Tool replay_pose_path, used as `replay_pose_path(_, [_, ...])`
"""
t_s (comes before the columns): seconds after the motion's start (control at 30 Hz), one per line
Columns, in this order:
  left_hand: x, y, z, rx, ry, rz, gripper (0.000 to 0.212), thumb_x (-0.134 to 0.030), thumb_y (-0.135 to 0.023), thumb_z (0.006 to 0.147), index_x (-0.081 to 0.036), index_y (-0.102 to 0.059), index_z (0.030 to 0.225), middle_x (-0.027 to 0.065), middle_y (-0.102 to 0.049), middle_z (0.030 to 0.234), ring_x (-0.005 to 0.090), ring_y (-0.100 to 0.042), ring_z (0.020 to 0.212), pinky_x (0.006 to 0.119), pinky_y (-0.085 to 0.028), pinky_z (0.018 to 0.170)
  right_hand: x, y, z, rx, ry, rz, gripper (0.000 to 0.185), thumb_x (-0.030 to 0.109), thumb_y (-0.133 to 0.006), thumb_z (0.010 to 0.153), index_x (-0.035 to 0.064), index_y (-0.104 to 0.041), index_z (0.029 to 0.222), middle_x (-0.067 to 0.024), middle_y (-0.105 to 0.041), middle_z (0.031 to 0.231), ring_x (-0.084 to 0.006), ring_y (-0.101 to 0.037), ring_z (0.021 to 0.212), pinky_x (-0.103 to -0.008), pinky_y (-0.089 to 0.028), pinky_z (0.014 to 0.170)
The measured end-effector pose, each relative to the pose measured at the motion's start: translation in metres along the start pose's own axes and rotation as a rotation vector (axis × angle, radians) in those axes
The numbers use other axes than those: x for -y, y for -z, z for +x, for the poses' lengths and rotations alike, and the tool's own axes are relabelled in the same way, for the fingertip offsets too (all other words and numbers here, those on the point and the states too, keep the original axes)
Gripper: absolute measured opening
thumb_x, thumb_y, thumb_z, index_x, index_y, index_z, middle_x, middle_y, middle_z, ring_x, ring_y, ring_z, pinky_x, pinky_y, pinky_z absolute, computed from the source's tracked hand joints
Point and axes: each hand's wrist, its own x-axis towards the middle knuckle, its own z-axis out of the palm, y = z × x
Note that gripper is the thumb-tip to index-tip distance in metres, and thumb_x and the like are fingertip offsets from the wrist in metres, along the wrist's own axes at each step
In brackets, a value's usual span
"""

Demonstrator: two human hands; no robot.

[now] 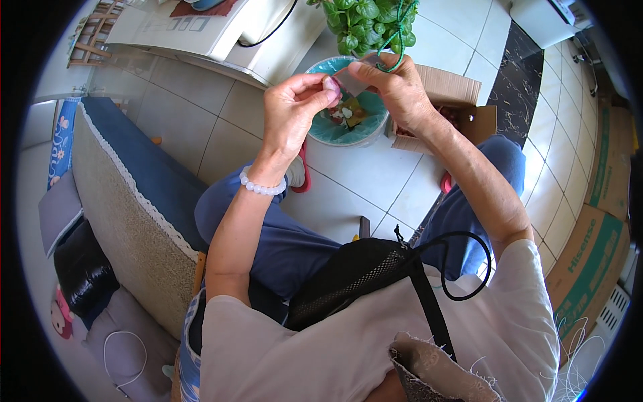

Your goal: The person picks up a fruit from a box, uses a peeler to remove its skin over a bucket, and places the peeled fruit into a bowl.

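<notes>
Between the thumb and fingers of my left hand (296, 100) is a small purple-pink bulb (330, 86), perhaps a shallot or garlic clove. My right hand (397, 88) grips a small flat blade (354, 84), whose edge is close to the bulb; contact cannot be made out. A green cord (399, 35) loops up from the right hand's grip. Both hands are above a round bin (369, 135) with a teal plastic liner. Pale, yellow and reddish scraps (346, 113) lie inside it.
Right of the bin, an open cardboard box (479, 118) contains small reddish things, partly hidden by my right forearm. A leafy green plant (366, 22) stands beyond the bin. A white cabinet (171, 30) and a covered sofa (135, 196) are on the left. Large cartons (582, 271) line the right.
</notes>
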Motion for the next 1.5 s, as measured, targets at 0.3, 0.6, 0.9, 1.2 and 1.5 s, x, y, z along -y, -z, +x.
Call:
replay_pose_path(0.3, [0.001,0.003,0.000,0.002,-0.020,0.012,0.021,0.003,-0.061,0.080,0.009,-0.059,0.100,0.0121,-0.064,0.089,0.0162,-0.062,0.080,0.029,-0.053,0.076,0.009,-0.004,-0.004,0.048,-0.049,-0.081,0.023,0.023,-0.064,0.084,0.0005,-0.065,0.086,-0.0033,-0.064,0.071,-0.0069,-0.057,0.061,-0.0245,-0.049,0.054])
replay_pose_path(0.6, [0.000,-0.002,0.003,-0.046,0.004,-0.029,0.016,0.005,-0.062,0.078,0.008,-0.062,0.094,0.0093,-0.064,0.084,0.0130,-0.061,0.074,0.026,-0.052,0.072,-0.002,-0.001,-0.001,-0.012,-0.019,-0.046,0.019,0.020,-0.064,0.083,0.0013,-0.065,0.084,-0.0023,-0.062,0.066,-0.0065,-0.054,0.057,-0.0229,-0.045,0.049])
replay_pose_path(0.9, [-0.004,0.000,0.002,-0.022,0.029,-0.038,0.021,0.002,-0.059,0.082,0.008,-0.058,0.102,0.0128,-0.063,0.093,0.0169,-0.062,0.082,0.029,-0.053,0.077,0.003,-0.003,0.000,0.016,-0.028,0.110,0.018,0.020,-0.064,0.083,0.0018,-0.066,0.084,-0.0031,-0.065,0.074,-0.0082,-0.057,0.064,-0.0242,-0.048,0.057])
replay_pose_path(1.2, [0.000,0.001,0.003,-0.019,0.070,-0.041,0.021,0.004,-0.058,0.081,0.008,-0.058,0.102,0.0132,-0.063,0.093,0.0176,-0.063,0.083,0.030,-0.053,0.078,0.004,-0.003,-0.003,0.045,0.005,-0.065,0.019,0.020,-0.062,0.085,0.0012,-0.066,0.087,-0.0034,-0.065,0.072,-0.0076,-0.057,0.065,-0.0235,-0.048,0.058])
replay_pose_path(1.5, [-0.001,0.001,0.005,-0.012,0.077,-0.103,0.021,0.003,-0.057,0.082,0.009,-0.057,0.103,0.0137,-0.063,0.095,0.0189,-0.063,0.085,0.031,-0.053,0.080,0.005,-0.001,-0.001,0.004,-0.032,0.010,0.020,0.021,-0.064,0.084,0.0011,-0.065,0.087,-0.0027,-0.062,0.072,-0.0079,-0.056,0.066,-0.0242,-0.047,0.062])
